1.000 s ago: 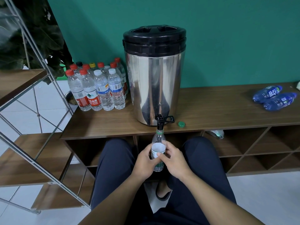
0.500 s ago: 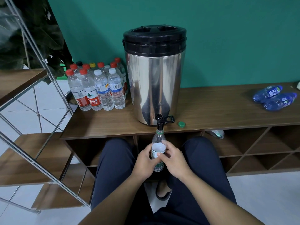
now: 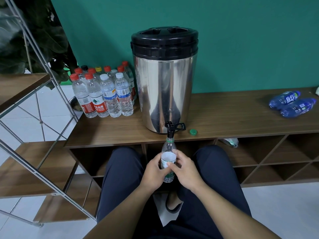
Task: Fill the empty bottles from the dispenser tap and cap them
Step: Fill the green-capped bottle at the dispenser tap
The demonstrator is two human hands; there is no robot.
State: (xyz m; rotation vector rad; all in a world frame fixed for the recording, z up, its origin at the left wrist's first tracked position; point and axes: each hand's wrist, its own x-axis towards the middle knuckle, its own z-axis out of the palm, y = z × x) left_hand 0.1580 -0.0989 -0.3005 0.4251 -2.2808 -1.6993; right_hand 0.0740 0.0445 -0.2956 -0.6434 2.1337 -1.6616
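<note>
One dispenser (image 3: 164,83), two blue bottles (image 3: 291,104).

Left hand (image 3: 151,171) and right hand (image 3: 185,171) grip an uncapped bottle (image 3: 168,152) upright under the dispenser tap (image 3: 170,130).

Steel dispenser (image 3: 164,87) standing mid-shelf top (image 3: 233,116) near its front edge, capped bottles (image 3: 105,94) clustered at the left end, two blue bottles (image 3: 292,104) lying at the right end, green cap (image 3: 193,131) by the front edge, bare wood between dispenser and blue bottles, metal rack (image 3: 34,83) crossing the left side.
</note>
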